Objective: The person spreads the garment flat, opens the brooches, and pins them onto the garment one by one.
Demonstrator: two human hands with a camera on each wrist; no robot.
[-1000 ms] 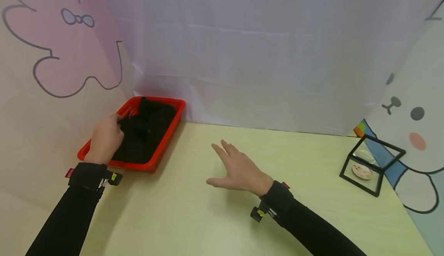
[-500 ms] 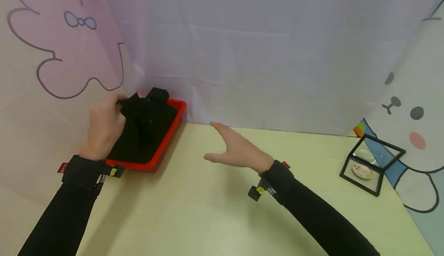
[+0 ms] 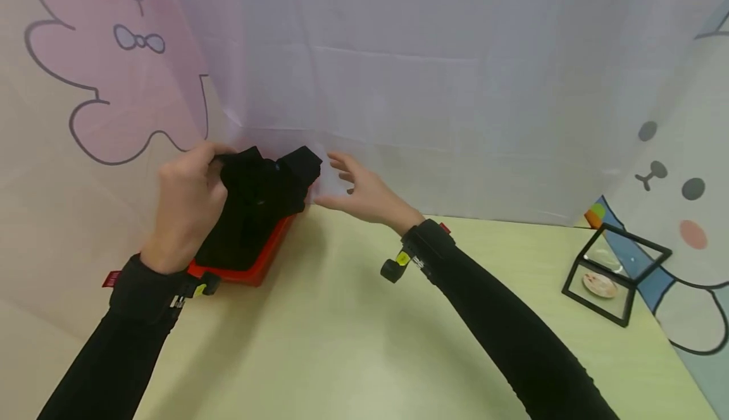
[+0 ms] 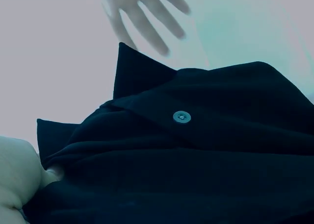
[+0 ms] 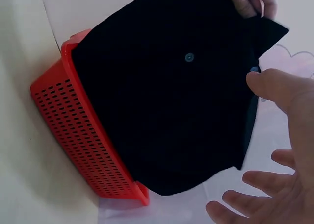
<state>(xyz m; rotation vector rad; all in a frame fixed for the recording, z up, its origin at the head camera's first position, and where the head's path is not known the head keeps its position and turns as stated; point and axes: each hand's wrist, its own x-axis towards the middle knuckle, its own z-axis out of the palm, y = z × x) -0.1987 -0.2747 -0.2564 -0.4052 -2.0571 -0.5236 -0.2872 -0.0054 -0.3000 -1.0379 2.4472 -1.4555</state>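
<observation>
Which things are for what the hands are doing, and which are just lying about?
Seem part of the job:
Black buttoned cloth garment, held by the left hand, with the right hand close by
Red plastic basket with slotted sides, under the garment

Seem just lying about:
Black-framed box with clear panels
Pale oval thing within its frame
</observation>
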